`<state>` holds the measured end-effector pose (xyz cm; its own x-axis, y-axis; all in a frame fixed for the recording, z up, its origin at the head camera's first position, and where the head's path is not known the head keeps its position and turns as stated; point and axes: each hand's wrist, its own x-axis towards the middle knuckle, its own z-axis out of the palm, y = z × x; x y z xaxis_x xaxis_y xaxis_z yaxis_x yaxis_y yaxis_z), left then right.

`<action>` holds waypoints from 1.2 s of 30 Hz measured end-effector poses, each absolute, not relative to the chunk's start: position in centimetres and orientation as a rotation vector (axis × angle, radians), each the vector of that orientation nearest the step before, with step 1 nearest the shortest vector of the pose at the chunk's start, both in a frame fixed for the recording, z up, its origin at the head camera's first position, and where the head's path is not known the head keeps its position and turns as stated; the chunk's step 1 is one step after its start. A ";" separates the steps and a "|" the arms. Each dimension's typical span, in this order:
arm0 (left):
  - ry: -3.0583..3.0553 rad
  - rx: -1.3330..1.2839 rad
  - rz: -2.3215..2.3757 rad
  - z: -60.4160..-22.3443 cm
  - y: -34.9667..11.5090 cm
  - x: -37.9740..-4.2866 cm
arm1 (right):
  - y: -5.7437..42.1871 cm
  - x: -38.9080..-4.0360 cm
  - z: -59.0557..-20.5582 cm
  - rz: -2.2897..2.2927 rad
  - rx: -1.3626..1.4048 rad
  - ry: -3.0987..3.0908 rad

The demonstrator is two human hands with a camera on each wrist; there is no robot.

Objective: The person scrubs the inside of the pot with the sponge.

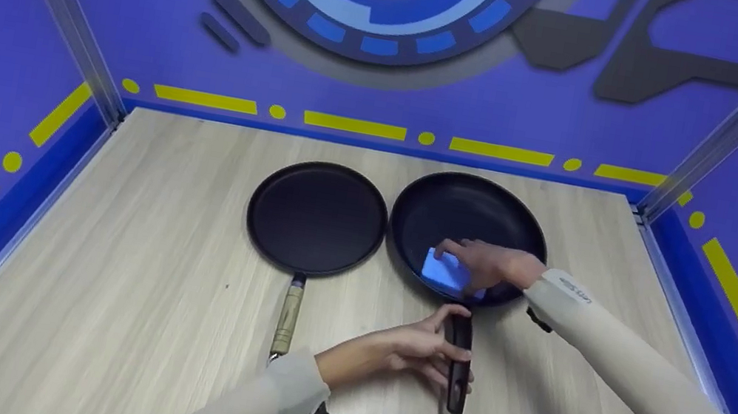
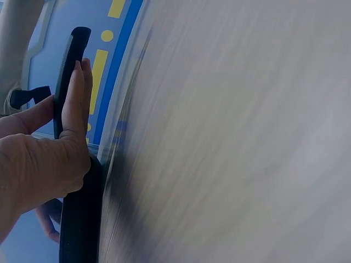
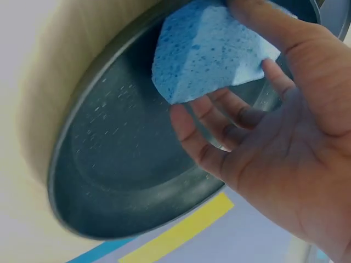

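Observation:
A deep black frying pan [image 1: 473,209] lies at the right of the table, its handle [image 1: 455,394] toward the person. My left hand [image 1: 421,343] grips that handle, thumb on one side and fingers on the other, as the left wrist view also shows. Inside the pan, my right hand [image 1: 490,265] holds a blue sponge [image 3: 208,55] between thumb and fingers, at the near part of the pan. Small droplets or specks dot the pan's dark inner surface [image 3: 120,148] in the right wrist view.
A flat black pan [image 1: 317,217] with a wooden handle [image 1: 287,317] lies left of the deep pan, their rims almost touching. The light wood table [image 1: 168,241] is bounded by blue-purple panels [image 1: 120,38] at the back and sides.

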<state>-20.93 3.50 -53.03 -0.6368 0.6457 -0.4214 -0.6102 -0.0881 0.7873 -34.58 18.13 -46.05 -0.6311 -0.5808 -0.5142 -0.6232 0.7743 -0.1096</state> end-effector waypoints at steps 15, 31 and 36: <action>1.317 0.034 1.833 -53.2 3.3 -20.7 | 24.3 -37.8 -46.5 -0.027 -0.700 2.618; 1.316 0.053 1.812 -53.1 3.0 -21.1 | 17.7 -41.5 -49.0 -0.202 -0.353 2.830; 1.322 0.047 1.817 -53.2 2.8 -21.2 | 14.9 -41.1 -49.3 -0.200 -0.485 2.798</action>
<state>-21.18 2.77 -53.17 -0.6253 0.6504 -0.4311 -0.6105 -0.0637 0.7894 -41.08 14.92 -49.27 -0.8999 -0.3482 -0.2624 -0.3074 0.9335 -0.1845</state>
